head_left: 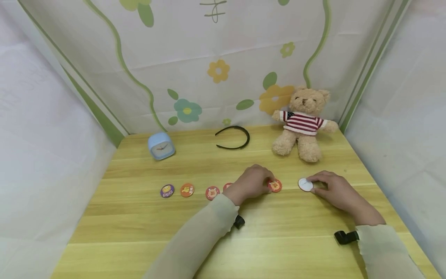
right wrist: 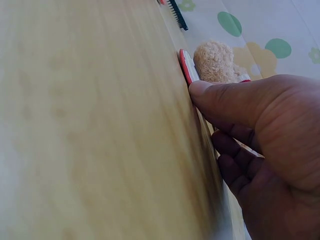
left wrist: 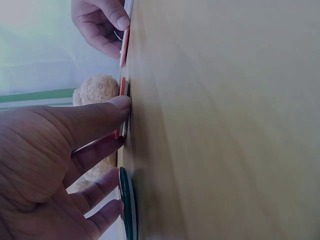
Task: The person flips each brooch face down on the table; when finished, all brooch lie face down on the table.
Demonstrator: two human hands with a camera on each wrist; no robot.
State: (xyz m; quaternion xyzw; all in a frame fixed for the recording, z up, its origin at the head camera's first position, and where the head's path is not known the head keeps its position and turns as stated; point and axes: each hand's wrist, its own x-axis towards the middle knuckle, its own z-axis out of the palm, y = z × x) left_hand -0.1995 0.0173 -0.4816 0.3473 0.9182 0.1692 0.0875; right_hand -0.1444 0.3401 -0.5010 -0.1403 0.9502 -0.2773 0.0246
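Observation:
My left hand (head_left: pixel 253 182) pinches a red round badge (head_left: pixel 275 185) with a cartoon print, at table level. Beneath its other fingers is a dark green round badge (left wrist: pixel 128 205), seen in the left wrist view and hidden by the hand in the head view. To the right, my right hand (head_left: pixel 336 190) holds another round badge (head_left: pixel 305 185) by its edge between thumb and fingers. That badge has its plain white side up and a red rim (right wrist: pixel 186 67) in the right wrist view.
Left of the hands lie a purple badge (head_left: pixel 167 190), an orange badge (head_left: pixel 187 190) and a red badge (head_left: pixel 212 192); one more red badge (head_left: pixel 227 186) is partly covered. Behind are a blue clock (head_left: pixel 161 146), a black headband (head_left: pixel 249 137) and a teddy bear (head_left: pixel 302 124).

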